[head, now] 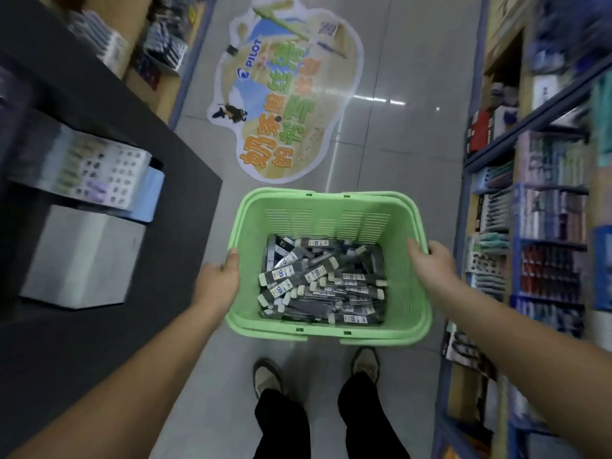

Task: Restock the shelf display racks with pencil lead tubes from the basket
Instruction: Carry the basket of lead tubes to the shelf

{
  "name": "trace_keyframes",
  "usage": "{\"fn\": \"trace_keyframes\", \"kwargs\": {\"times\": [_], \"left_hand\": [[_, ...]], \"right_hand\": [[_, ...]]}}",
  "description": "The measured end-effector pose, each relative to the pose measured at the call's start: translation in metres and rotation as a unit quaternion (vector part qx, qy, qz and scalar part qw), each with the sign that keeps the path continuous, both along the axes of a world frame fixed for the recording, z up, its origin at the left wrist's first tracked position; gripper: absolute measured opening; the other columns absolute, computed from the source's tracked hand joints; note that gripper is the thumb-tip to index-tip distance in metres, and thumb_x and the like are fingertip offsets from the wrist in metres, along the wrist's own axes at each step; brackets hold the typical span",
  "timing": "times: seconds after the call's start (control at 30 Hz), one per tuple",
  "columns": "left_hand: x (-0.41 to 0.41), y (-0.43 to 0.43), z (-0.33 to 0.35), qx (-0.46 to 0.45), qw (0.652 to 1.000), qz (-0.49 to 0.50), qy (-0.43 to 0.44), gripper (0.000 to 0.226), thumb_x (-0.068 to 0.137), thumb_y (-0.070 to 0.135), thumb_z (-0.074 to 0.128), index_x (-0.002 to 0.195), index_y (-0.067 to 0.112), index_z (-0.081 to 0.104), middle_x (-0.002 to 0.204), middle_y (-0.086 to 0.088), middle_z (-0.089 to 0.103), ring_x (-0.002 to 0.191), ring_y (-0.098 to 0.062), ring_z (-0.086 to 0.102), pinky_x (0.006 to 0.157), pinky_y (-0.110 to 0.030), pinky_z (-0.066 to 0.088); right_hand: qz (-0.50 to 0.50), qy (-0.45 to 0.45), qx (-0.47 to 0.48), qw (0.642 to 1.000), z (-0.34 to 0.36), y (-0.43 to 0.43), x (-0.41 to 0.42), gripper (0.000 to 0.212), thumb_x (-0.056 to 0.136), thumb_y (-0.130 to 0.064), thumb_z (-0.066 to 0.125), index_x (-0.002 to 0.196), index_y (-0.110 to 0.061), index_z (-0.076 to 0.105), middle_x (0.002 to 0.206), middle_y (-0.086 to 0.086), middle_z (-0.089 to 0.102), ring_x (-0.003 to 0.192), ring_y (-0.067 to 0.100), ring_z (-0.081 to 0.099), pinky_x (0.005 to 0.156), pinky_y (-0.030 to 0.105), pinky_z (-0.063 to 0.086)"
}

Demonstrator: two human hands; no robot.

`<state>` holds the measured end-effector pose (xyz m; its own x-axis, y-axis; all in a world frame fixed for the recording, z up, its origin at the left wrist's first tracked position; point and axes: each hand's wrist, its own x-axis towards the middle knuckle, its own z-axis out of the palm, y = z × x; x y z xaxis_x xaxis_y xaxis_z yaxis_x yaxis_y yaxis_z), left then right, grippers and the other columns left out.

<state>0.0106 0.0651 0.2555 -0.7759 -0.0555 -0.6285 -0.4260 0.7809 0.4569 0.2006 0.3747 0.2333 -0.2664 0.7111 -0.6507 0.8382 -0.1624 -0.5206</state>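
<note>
Carrying basket (pixel 326 194), left hand (pixel 219 276) at nine o'clock, right hand (pixel 430 264) at three, both curled over rim; next, likely setting down by racks (pixel 549 207).

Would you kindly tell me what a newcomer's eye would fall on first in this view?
The green basket in the centre stands out first, gripped at its side rims by the left hand and right hand, its bottom heaped with pencil lead tubes. Beyond it on the tiled floor lies a large colourful PILOT floor sticker, and stocked stationery shelves line the right side.
</note>
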Motion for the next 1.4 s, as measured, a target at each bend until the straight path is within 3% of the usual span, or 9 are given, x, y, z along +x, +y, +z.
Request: {"fn": "trace_keyframes", "kwargs": {"times": [0.07, 0.13, 0.37, 0.5, 0.63, 0.8, 1.0, 1.1, 1.4], "left_hand": [[0.006, 0.005, 0.058, 0.01, 1.0, 0.001, 0.027, 0.064, 0.105, 0.053, 0.043, 0.064, 0.004, 0.049, 0.066, -0.016, 0.053, 0.067, -0.032, 0.054, 0.061, -0.039, 0.039], [0.013, 0.016, 0.113, 0.022, 0.998, 0.001, 0.064, 0.059, 0.106, 0.052, 0.043, 0.065, 0.009, 0.043, 0.064, -0.009, 0.045, 0.061, -0.025, 0.044, 0.056, -0.036, 0.03], [0.008, 0.039, 0.234, 0.009, 0.991, -0.008, 0.136, 0.059, 0.106, 0.055, 0.04, 0.096, -0.001, 0.056, 0.092, -0.013, 0.058, 0.087, -0.034, 0.054, 0.076, -0.041, 0.042], [-0.028, 0.06, 0.271, 0.005, 0.985, -0.035, 0.167, 0.051, 0.105, 0.054, 0.045, 0.092, 0.005, 0.054, 0.093, -0.015, 0.058, 0.089, -0.036, 0.055, 0.073, -0.039, 0.04], [-0.082, 0.083, 0.28, 0.014, 0.978, -0.036, 0.206, 0.056, 0.103, 0.05, 0.052, 0.1, -0.005, 0.055, 0.106, -0.032, 0.061, 0.094, -0.047, 0.06, 0.069, -0.044, 0.044], [-0.163, 0.104, 0.276, -0.009, 0.977, -0.084, 0.196, 0.05, 0.106, 0.051, 0.042, 0.098, 0.003, 0.052, 0.097, -0.023, 0.061, 0.089, -0.042, 0.061, 0.068, -0.042, 0.045], [-0.268, 0.132, 0.29, -0.019, 0.976, -0.144, 0.163, 0.051, 0.109, 0.051, 0.032, 0.109, 0.005, 0.055, 0.095, -0.009, 0.062, 0.075, -0.027, 0.055, 0.065, -0.037, 0.043], [-0.313, 0.158, 0.296, -0.013, 0.972, -0.159, 0.17, 0.052, 0.11, 0.05, 0.033, 0.117, 0.003, 0.055, 0.11, -0.007, 0.063, 0.088, -0.031, 0.059, 0.076, -0.04, 0.048], [-0.435, 0.26, 0.28, 0.007, 0.972, -0.142, 0.188, 0.043, 0.109, 0.046, 0.04, 0.097, 0.006, 0.051, 0.095, -0.012, 0.057, 0.086, -0.029, 0.055, 0.074, -0.039, 0.044]], "right_hand": [[0.006, 0.018, -0.011, 1.0, 0.062, 0.012, 0.003, 0.041, 0.101, -0.047, 0.055, 0.098, -0.005, 0.059, 0.079, 0.013, 0.055, 0.069, 0.027, 0.054, 0.062, 0.036, 0.04], [0.023, 0.045, -0.017, 0.999, 0.123, 0.028, 0.01, 0.04, 0.102, -0.044, 0.055, 0.109, -0.005, 0.059, 0.094, 0.024, 0.061, 0.075, 0.029, 0.058, 0.065, 0.039, 0.045], [0.073, 0.133, 0.072, 0.986, 0.277, 0.053, 0.01, 0.02, 0.103, -0.043, 0.053, 0.098, -0.024, 0.056, 0.08, 0.004, 0.059, 0.064, 0.02, 0.055, 0.058, 0.036, 0.045], [0.06, 0.167, 0.096, 0.979, 0.32, 0.063, -0.014, 0.024, 0.103, -0.04, 0.055, 0.091, -0.02, 0.053, 0.073, -0.001, 0.052, 0.058, 0.016, 0.047, 0.054, 0.034, 0.04], [0.066, 0.168, 0.097, 0.979, 0.339, 0.087, -0.065, 0.029, 0.1, -0.034, 0.062, 0.102, -0.007, 0.052, 0.082, 0.007, 0.052, 0.067, 0.02, 0.05, 0.059, 0.038, 0.044], [0.073, 0.136, 0.08, 0.985, 0.339, 0.108, -0.152, 0.022, 0.098, -0.013, 0.061, 0.116, -0.01, 0.048, 0.099, 0.011, 0.061, 0.079, 0.022, 0.063, 0.061, 0.037, 0.052], [0.127, 0.075, 0.133, 0.98, 0.34, 0.138, -0.252, 0.018, 0.101, -0.018, 0.056, 0.115, -0.013, 0.047, 0.092, 0.009, 0.062, 0.073, 0.026, 0.065, 0.063, 0.045, 0.056], [0.131, 0.041, 0.133, 0.982, 0.339, 0.163, -0.291, 0.02, 0.101, -0.022, 0.058, 0.113, -0.01, 0.048, 0.094, 0.008, 0.062, 0.077, 0.024, 0.065, 0.066, 0.043, 0.056], [0.099, 0.078, 0.089, 0.988, 0.326, 0.275, -0.413, 0.019, 0.095, -0.022, 0.067, 0.104, -0.005, 0.063, 0.092, 0.011, 0.069, 0.08, 0.026, 0.07, 0.058, 0.03, 0.052]]}}
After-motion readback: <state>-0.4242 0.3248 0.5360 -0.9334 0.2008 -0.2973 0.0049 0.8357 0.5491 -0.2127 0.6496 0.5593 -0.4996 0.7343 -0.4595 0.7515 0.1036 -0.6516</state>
